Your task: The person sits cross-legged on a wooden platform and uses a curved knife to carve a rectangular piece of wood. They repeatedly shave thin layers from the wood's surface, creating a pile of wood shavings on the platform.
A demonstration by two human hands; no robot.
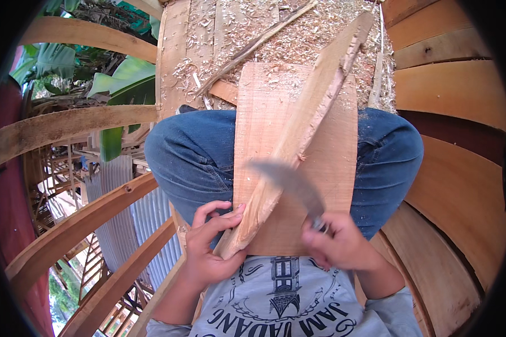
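A long piece of wood (298, 132) with a rough, bark-like right edge slants across a wide flat board (331, 163) lying over my lap. My left hand (213, 241) grips its near end, thumb on one side and fingers on the other. In my right hand (337, 241) is a knife with a curved, sickle-like blade (292, 182), slightly blurred. The blade points up and left and overlaps the wood from this view; whether it touches cannot be made out. Where the hand wraps it, the handle is mostly hidden.
Wood shavings (287, 39) cover the plank floor ahead, with a thin stick (253, 48) lying across them. Wooden rails (90, 224) run along the left, with banana leaves (126, 78) and corrugated sheets (152, 236) beyond. A plank wall (455, 174) stands close on the right.
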